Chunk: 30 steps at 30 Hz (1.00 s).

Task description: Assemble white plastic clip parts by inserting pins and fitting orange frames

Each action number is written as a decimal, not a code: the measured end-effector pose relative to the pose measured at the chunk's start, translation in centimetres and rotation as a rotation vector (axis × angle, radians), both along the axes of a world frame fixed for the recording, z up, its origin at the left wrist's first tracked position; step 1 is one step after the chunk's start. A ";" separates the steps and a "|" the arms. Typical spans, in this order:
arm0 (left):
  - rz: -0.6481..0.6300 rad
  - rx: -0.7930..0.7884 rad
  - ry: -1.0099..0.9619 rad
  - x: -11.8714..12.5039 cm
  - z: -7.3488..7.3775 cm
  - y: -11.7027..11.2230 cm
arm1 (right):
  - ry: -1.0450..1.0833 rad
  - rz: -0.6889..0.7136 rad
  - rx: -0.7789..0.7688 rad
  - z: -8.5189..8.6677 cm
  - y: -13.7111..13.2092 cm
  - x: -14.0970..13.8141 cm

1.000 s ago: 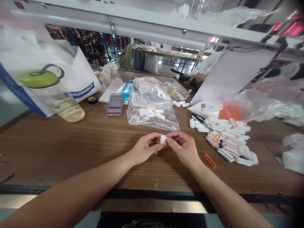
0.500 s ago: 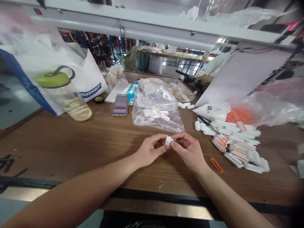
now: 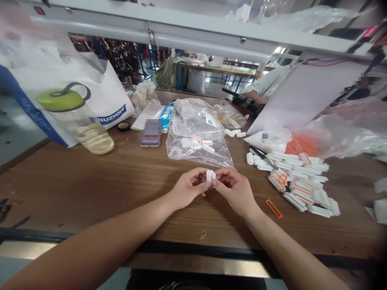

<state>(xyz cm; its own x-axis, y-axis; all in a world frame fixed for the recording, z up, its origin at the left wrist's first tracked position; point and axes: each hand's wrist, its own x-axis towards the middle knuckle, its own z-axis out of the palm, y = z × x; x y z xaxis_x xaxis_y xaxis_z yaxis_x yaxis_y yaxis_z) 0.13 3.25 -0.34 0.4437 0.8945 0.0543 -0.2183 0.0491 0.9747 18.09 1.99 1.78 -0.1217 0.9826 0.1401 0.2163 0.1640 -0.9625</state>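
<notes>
Between the fingertips of both hands is a small white plastic piece (image 3: 211, 176) with an orange edge. My left hand (image 3: 190, 188) pinches it from the left, thumb below and fingers curled behind. My right hand (image 3: 235, 189) grips its right side with thumb and forefinger, hiding part of it. Both hands are just above the wooden table. To the right of my right hand lies a loose orange rectangular frame (image 3: 273, 208). Beyond it spreads a heap of white plastic pieces (image 3: 308, 179), some with orange frames, with a dark slim tool (image 3: 262, 156) resting on it.
Behind my hands lies a clear plastic bag (image 3: 198, 151) with a few pieces inside. A phone (image 3: 150, 135), a black tape roll (image 3: 123, 127) and a green-lidded bottle (image 3: 90, 137) stand to the left. Bags with white and orange contents (image 3: 302, 144) sit back right. A co-worker's sleeve (image 3: 267, 82) shows behind.
The white piece has turned between my fingertips, so its orange edge now shows more towards me. Both hands stay close together; the whole view has shifted slightly.
</notes>
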 end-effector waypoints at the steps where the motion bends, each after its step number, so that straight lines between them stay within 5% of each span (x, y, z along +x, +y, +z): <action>1: 0.004 -0.005 -0.003 0.0 0.0 0.0 | 0.001 0.007 -0.004 0.0 0.1 0.0; 16: 0.066 -0.052 0.031 0.2 0.4 0.2 | -0.045 -0.017 0.002 -0.6 -0.2 -0.4; 23: 0.157 -0.125 -0.040 0.1 0.4 0.4 | -0.187 -0.027 0.221 -0.6 -0.4 -0.5; 30: 0.167 -0.107 -0.043 0.2 0.4 0.5 | -0.204 -0.018 0.233 -0.5 -0.2 -0.4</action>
